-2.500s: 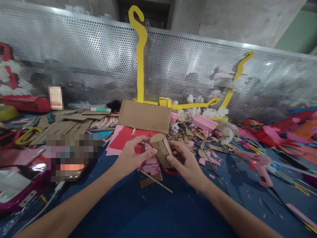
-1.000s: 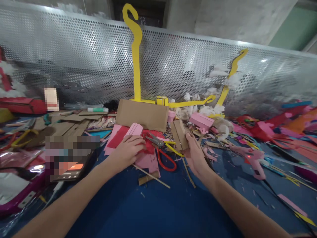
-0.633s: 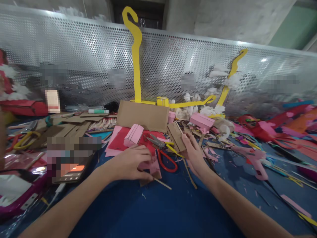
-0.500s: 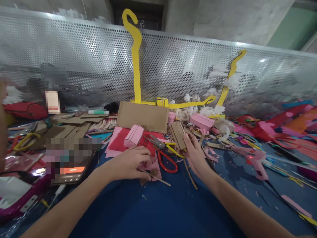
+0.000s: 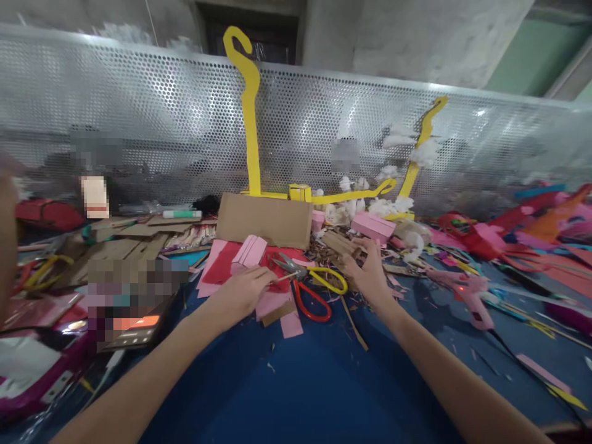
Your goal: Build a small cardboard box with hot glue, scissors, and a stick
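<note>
Pinched in the fingers of my left hand point(image 5: 252, 288) is a thin stick point(image 5: 287, 277), its tip pointing right. That hand is just below a small pink paper box point(image 5: 250, 251) with dark edge lines. Scissors point(image 5: 298, 271) with one red and one yellow handle lie with blades apart between my hands. My right hand point(image 5: 372, 274) has its fingers apart, beside a folded piece of brown cardboard point(image 5: 340, 242) on the scraps. Pink paper pieces point(image 5: 290, 325) and a small cardboard scrap point(image 5: 277, 313) lie below my left hand.
A cardboard panel point(image 5: 266, 220) stands before a tall yellow hook shape point(image 5: 250, 135). At right rests a pink glue gun point(image 5: 469, 293) with its cord. Cardboard strips point(image 5: 115, 253) are piled left, near a phone-like device point(image 5: 134, 333). Someone's arm point(image 5: 7, 240) shows at far left.
My right hand has let go of the cardboard piece, which now lies on the scraps. My left hand has risen with the stick, uncovering the paper pieces below.
</note>
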Motion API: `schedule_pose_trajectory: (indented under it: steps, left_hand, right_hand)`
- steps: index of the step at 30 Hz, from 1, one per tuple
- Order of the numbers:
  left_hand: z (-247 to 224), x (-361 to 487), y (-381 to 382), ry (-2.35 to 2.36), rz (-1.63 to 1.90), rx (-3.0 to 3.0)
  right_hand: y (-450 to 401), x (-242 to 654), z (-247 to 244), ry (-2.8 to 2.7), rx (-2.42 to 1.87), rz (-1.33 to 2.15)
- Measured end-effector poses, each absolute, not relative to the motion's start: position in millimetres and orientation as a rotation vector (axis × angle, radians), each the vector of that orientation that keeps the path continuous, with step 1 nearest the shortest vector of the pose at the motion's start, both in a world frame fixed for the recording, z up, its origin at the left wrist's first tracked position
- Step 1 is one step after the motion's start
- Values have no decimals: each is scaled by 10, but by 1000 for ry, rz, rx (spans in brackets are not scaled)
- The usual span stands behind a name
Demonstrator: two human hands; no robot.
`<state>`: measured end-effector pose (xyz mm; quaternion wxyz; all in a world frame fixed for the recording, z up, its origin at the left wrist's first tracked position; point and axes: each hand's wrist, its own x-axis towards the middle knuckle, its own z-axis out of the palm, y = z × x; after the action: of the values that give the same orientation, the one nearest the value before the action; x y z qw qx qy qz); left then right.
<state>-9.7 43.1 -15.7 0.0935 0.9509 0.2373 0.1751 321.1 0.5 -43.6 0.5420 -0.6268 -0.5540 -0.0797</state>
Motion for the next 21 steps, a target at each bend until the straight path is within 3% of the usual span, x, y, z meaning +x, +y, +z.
schedule_pose_trajectory:
  steps: [7,21]
  left_hand:
    - [-74,-46,225,432,499,2859]
    - [-134,-86,408,751,386,3083]
  right_hand:
    - [31,3197,-515,-1352,-1491,-114]
    - [-192,2777,-300,-1605,-1412,-80]
